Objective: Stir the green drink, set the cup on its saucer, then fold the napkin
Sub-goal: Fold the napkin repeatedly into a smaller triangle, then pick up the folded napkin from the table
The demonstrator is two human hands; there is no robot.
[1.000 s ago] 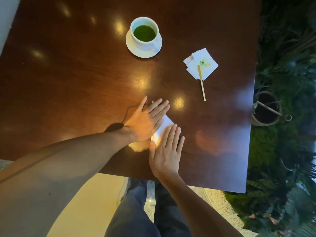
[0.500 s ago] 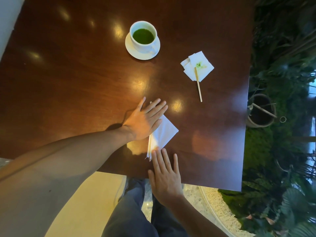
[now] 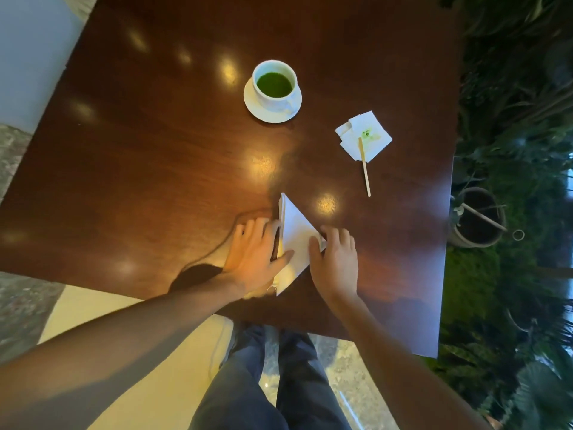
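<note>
A white cup (image 3: 274, 85) of green drink stands on its white saucer (image 3: 257, 108) at the far middle of the dark wooden table (image 3: 139, 169). Near the front edge lies a white napkin (image 3: 294, 234), folded into a triangle. My left hand (image 3: 252, 259) rests on its left edge, thumb lying over the paper. My right hand (image 3: 336, 262) pinches the napkin's right corner between thumb and fingers.
A wooden stir stick (image 3: 364, 166) lies with its tip on a small green-stained napkin (image 3: 364, 138) at the right. Beyond the table's right edge are a plant pot (image 3: 477, 217) and dense greenery. My legs show below the front edge.
My left hand slid back toward me and curled at the napkin's left edge. My right hand came forward from the table's front edge and took hold of the right corner. The camera shifted.
</note>
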